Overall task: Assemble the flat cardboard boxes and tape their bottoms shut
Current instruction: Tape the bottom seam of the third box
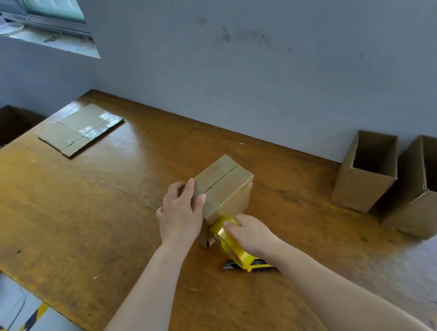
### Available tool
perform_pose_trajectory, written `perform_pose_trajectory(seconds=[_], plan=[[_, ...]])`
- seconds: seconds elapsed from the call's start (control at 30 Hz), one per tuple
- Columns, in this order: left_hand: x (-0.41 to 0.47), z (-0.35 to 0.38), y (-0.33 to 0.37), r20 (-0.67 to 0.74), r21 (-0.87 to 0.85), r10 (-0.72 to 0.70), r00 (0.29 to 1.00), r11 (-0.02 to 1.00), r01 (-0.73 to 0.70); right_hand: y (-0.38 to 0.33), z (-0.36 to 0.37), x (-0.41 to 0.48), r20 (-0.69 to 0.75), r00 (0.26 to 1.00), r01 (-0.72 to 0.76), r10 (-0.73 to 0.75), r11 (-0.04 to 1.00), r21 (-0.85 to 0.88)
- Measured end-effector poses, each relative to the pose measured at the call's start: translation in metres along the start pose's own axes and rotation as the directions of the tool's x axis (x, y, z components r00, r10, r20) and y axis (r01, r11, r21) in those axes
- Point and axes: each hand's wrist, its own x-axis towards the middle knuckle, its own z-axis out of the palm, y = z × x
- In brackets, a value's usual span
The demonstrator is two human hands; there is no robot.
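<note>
Item: small brown cardboard box, at the middle of the wooden table, closed flaps upward, centre seam running away toward the wall. Left hand gripped its near-left end, thumb on top. Right hand clasped a glossy yellow tape roll against the box's near face. Open carton and larger carton stood by the wall, insides shadowed, contents unclear. Flat cardboard lay far left.

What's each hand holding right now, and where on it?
Left hand grips the box at its left end, fingers over the top edge. Right hand grips the yellow tape roll around its rim.
</note>
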Motion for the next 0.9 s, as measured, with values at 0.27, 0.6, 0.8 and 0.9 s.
perform_pose_trajectory(seconds=[0.27, 0.6, 0.8, 0.9], plan=[[0.001, -0.004, -0.002, 0.034, -0.071, 0.026, 0.999, 0.997, -0.023, 0.003, 0.017, 0.021, -0.063, 0.982, -0.176, 0.180, 0.982, 0.064], [0.004, -0.006, 0.000, 0.164, 0.262, 0.108, 0.981, 0.954, -0.149, -0.003, 0.016, 0.019, 0.084, 0.971, -0.236, 0.223, 0.945, 0.228], [0.012, -0.003, 0.005, 0.158, 0.344, 0.141, 0.977, 0.920, -0.188, 0.000, 0.006, 0.005, 0.253, 0.961, -0.212, 0.115, 0.892, 0.400], [0.015, -0.002, 0.003, 0.167, 0.256, 0.170, 0.971, 0.944, -0.209, 0.000, 0.009, 0.001, 0.265, 0.960, -0.202, 0.089, 0.875, 0.439]])
